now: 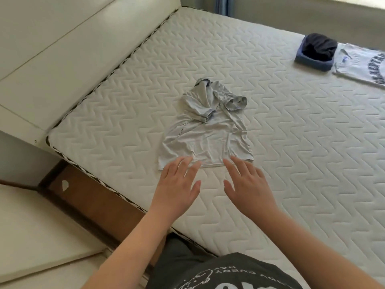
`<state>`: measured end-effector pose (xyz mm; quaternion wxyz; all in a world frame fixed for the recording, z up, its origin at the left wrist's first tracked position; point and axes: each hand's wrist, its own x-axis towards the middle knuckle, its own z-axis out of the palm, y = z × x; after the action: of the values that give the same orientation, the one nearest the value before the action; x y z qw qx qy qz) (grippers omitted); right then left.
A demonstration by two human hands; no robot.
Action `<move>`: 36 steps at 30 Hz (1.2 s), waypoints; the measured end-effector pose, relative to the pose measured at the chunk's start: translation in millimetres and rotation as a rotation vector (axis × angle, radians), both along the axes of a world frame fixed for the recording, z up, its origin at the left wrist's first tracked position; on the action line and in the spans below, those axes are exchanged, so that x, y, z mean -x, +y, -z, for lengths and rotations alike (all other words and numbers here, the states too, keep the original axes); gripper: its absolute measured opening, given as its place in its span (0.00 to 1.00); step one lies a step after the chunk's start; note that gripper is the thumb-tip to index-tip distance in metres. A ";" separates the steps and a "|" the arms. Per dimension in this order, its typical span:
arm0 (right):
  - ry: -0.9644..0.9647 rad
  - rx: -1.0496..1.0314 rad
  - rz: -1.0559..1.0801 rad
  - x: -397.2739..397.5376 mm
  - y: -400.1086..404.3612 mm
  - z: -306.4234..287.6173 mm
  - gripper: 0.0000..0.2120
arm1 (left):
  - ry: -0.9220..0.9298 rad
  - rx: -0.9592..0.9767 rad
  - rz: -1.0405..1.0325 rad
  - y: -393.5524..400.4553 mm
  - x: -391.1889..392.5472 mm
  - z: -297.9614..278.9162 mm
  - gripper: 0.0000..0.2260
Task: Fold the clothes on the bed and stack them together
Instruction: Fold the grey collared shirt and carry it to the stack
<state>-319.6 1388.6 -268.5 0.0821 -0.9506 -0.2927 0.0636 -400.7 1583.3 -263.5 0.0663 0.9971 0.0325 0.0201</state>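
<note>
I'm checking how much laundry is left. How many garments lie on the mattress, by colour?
Light grey: 1, the crumpled shirt by the hands.
White with lettering: 1, the T-shirt.
Dark navy or blue: 1 folded pile; pieces unclear.
Total: 3.

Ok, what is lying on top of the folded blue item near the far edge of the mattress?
A dark crumpled garment sits on the folded blue item, covering most of its top. Only the blue front edge and left side show. Whether anything lies between them cannot be seen.
</note>
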 end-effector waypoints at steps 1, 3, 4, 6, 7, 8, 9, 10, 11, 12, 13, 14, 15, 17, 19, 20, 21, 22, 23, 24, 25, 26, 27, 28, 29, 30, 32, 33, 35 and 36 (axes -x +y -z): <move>0.000 0.013 0.016 -3.2 12.2 4.5 0.27 | 0.008 0.006 0.008 15.1 -4.0 5.7 0.23; 0.002 0.022 0.055 -11.5 40.7 14.6 0.28 | 0.002 0.020 0.043 45.3 -16.3 18.4 0.23; 0.013 0.021 0.081 -13.8 55.9 18.1 0.28 | 0.001 0.029 0.076 59.7 -23.0 24.0 0.23; 0.028 0.032 0.135 -15.0 83.4 25.5 0.29 | 0.004 0.051 0.141 85.5 -35.2 30.8 0.23; 0.030 0.030 0.164 -16.2 95.5 28.0 0.29 | -0.007 0.051 0.184 97.5 -42.5 33.7 0.23; 0.045 0.025 0.194 -18.4 105.0 29.8 0.29 | -0.019 0.059 0.226 108.5 -50.1 36.7 0.22; 0.061 0.028 0.221 -21.0 112.7 31.9 0.29 | -0.039 0.068 0.258 118.1 -56.8 39.7 0.21; 0.075 0.029 0.253 -23.1 118.5 33.7 0.30 | -0.057 0.082 0.282 126.1 -63.3 42.5 0.20; 0.079 0.029 0.285 -25.0 121.4 34.4 0.30 | -0.068 0.098 0.302 131.3 -69.9 45.2 0.20; 0.076 0.028 0.310 -27.6 122.5 35.2 0.30 | -0.067 0.108 0.320 133.8 -77.0 48.1 0.20; 0.073 0.026 0.331 -30.2 122.2 35.9 0.30 | -0.053 0.117 0.339 134.4 -84.6 51.5 0.20; 0.073 0.022 0.353 -33.6 121.1 36.7 0.29 | -0.031 0.128 0.358 133.4 -92.4 55.9 0.20; 0.072 0.019 0.376 -37.2 118.1 38.5 0.29 | -0.008 0.140 0.375 131.1 -100.6 60.8 0.20; 0.078 0.020 0.415 -45.9 109.1 46.6 0.29 | 0.030 0.152 0.392 123.7 -117.1 70.7 0.21; 0.087 0.019 0.445 -58.0 99.3 60.0 0.29 | 0.062 0.144 0.398 114.2 -132.8 83.1 0.23; 0.090 0.020 0.457 -65.1 94.1 69.1 0.28 | 0.076 0.139 0.405 109.4 -140.7 90.5 0.24; 0.103 0.024 0.466 -72.5 89.2 80.1 0.28 | 0.095 0.139 0.416 104.7 -148.2 99.0 0.25; 0.122 0.027 0.471 -80.2 84.8 91.9 0.28 | 0.116 0.144 0.424 101.0 -155.8 108.0 0.25; 0.146 0.030 0.473 -88.3 80.0 104.4 0.28 | 0.137 0.147 0.424 97.8 -163.6 118.1 0.26; 0.174 0.037 0.474 -96.4 75.4 118.0 0.28 | 0.158 0.146 0.415 94.8 -170.7 129.0 0.26; 0.194 0.046 0.473 -105.0 69.8 132.0 0.29 | 0.177 0.140 0.408 91.3 -178.7 140.5 0.26; 0.210 0.057 0.469 -112.5 64.1 145.8 0.29 | 0.196 0.137 0.401 87.5 -184.9 152.3 0.26; 0.224 0.067 0.465 -120.6 58.7 159.0 0.29 | 0.217 0.139 0.396 83.7 -191.1 164.0 0.27; 0.240 0.077 0.466 -129.1 53.6 171.4 0.29 | 0.238 0.146 0.397 79.3 -197.3 176.6 0.27; 0.255 0.090 0.468 -137.5 48.7 183.4 0.30 | 0.257 0.149 0.401 74.5 -203.5 189.8 0.27; 0.265 0.104 0.467 -146.6 43.9 196.4 0.30 | 0.282 0.143 0.405 69.7 -210.4 204.0 0.28; 0.275 0.137 0.461 -164.4 35.7 224.4 0.30 | 0.342 0.101 0.410 61.0 -222.9 234.8 0.29; 0.283 0.152 0.458 -173.4 32.3 238.4 0.30 | 0.368 0.078 0.405 56.9 -228.6 250.6 0.30; 0.311 0.178 0.461 -191.7 27.0 265.3 0.32 | 0.405 0.047 0.392 49.2 -242.8 280.3 0.31; 0.328 0.189 0.467 -199.1 24.7 278.8 0.32 | 0.420 0.038 0.384 45.5 -249.1 294.6 0.32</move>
<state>-120.5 1413.3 -547.2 0.0518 -0.9726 -0.0418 0.2227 -151.6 1628.7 -558.1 0.0796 0.9658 -0.1434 -0.2006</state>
